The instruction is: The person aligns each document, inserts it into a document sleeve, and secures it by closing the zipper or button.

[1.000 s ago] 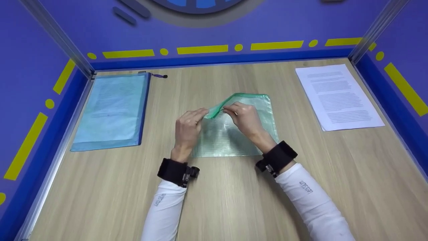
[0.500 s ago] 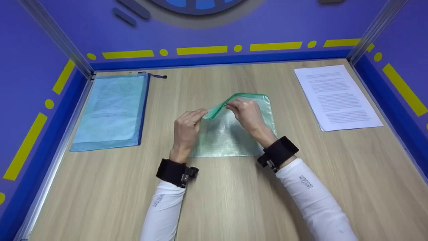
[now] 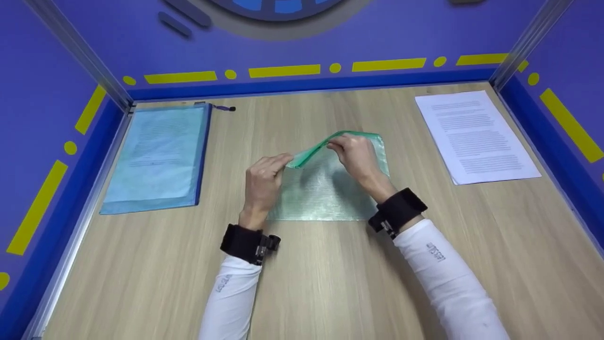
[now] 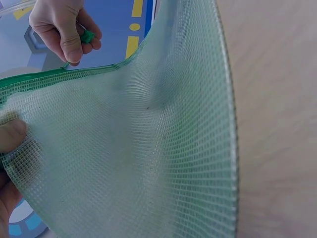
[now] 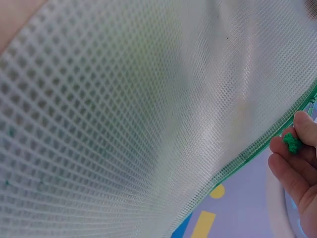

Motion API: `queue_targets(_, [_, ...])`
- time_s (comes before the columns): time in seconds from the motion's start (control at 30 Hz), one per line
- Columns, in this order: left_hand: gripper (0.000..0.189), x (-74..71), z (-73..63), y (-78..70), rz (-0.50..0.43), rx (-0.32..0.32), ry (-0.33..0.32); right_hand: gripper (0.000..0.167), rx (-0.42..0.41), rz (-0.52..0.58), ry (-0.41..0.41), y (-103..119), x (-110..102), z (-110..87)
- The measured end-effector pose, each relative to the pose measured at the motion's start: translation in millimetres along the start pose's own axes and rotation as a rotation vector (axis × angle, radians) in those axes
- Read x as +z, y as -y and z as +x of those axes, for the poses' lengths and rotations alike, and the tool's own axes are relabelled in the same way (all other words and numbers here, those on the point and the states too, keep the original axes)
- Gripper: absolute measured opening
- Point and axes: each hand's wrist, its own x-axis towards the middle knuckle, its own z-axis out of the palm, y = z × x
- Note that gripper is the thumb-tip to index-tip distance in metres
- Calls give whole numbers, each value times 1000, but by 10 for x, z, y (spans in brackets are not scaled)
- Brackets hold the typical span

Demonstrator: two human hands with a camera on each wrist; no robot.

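A green translucent mesh zipper pouch (image 3: pixel 325 189) lies on the table, its top edge lifted toward the left. At the pouch's upper left corner, my left hand (image 3: pixel 265 182) pinches the mesh; in the left wrist view its thumb (image 4: pixel 11 136) presses on the near face. My right hand (image 3: pixel 356 156) holds the zipper pull at the green zipper (image 3: pixel 309 156), right of the middle. Between its fingers a green knotted cord end (image 5: pixel 291 143) shows in the right wrist view. The zipper slider itself is mostly hidden by the fingers.
A blue zipper pouch (image 3: pixel 158 156) with printed paper inside lies at the left, its dark pull strap (image 3: pixel 224 108) sticking out. Printed white sheets (image 3: pixel 479 137) lie at the right. Blue panels (image 3: pixel 302 47) wall in the wooden table (image 3: pixel 311 283) at the back and sides.
My right hand has slid right and slightly away along the zipper edge of the green pouch. My left hand stays nearly still at the corner.
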Motion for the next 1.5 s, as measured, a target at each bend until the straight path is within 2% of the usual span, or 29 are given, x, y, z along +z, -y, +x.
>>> queue_targets(0.23, [20,7,-2,3,-18,3,-2,19,38,-20,7,-38,-49,21])
queue_targets(0.43, [19,-32,-1,48,-24,-17,-20,20,76,-22,19,-172,-88,19])
queue_targets(0.67, [20,-62,18,86,-26,-31,-9,19,135,-42,12,-317,-154,-2])
queue_targets(1.0, [22,-92,-25,128,-34,-90,-11,18,197,-49,49,-471,-231,-53])
queue_targets(1.3, [23,-106,-21,164,-31,-115,-15,18,220,-86,35,-717,-392,-124])
queue_targets(1.5, [22,-119,-16,183,-28,-127,-19,18,291,-113,51,-862,-496,-184])
